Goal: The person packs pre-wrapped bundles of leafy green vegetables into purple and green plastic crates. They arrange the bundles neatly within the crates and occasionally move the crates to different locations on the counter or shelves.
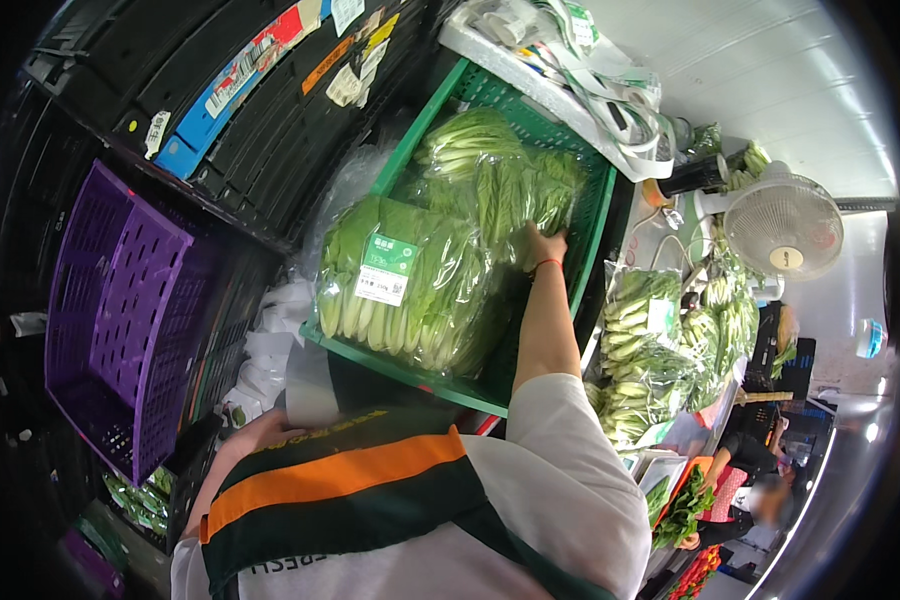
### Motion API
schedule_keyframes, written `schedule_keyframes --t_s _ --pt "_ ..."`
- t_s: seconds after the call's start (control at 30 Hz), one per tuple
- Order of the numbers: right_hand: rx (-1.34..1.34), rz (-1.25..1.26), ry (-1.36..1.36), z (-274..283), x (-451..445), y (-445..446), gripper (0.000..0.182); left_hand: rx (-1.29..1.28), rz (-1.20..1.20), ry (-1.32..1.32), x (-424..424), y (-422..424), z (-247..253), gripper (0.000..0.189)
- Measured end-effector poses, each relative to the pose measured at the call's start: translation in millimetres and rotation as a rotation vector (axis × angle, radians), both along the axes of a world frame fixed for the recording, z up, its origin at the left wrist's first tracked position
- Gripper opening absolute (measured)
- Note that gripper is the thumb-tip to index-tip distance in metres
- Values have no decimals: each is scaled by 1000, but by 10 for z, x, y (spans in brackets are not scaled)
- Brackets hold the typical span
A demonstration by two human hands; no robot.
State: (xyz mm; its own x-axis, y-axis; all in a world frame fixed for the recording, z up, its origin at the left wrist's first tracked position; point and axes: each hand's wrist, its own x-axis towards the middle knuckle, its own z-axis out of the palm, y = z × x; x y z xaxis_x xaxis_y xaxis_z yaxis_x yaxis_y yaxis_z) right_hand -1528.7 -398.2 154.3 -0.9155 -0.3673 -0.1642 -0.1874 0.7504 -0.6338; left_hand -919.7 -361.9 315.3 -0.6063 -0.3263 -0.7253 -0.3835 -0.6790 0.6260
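Observation:
A green plastic crate (420,375) stands before me with several clear bags of leafy greens in it. The nearest bag of greens (450,292) bears a green and white label (385,270); its leaves lie towards the far side and its pale stems towards me. Farther in are more bagged greens (472,142). My right hand (546,246), with a red cord at the wrist, reaches into the crate's right side and touches the lower end of a bag of greens (559,191); its fingers are partly hidden. Low by my apron is my left hand (270,431), its fingers mostly hidden.
Purple crate (120,300) and stacked black crates (262,150) stand left. A foam box (495,56) with label strips lies beyond the green crate. Rightward are bagged greens (641,337), a fan (784,217) and a person (742,480) handling leafy vegetables.

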Motion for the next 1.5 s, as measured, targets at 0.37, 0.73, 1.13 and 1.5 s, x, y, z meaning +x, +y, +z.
schedule_keyframes --t_s 0.37,0.73,1.13,1.5 --pt "-553 494 423 2314 1452 234 18 -80 223 -89 -316 -325 186 25" --pt "-341 750 642 2218 3138 523 32 -112 490 226 -450 -383 280 30" --pt "-700 1247 326 2181 3823 564 14 146 668 257 -466 -363 342 26" --pt "-760 320 118 1782 1912 -533 42 -178 913 118 -494 -539 452 32"
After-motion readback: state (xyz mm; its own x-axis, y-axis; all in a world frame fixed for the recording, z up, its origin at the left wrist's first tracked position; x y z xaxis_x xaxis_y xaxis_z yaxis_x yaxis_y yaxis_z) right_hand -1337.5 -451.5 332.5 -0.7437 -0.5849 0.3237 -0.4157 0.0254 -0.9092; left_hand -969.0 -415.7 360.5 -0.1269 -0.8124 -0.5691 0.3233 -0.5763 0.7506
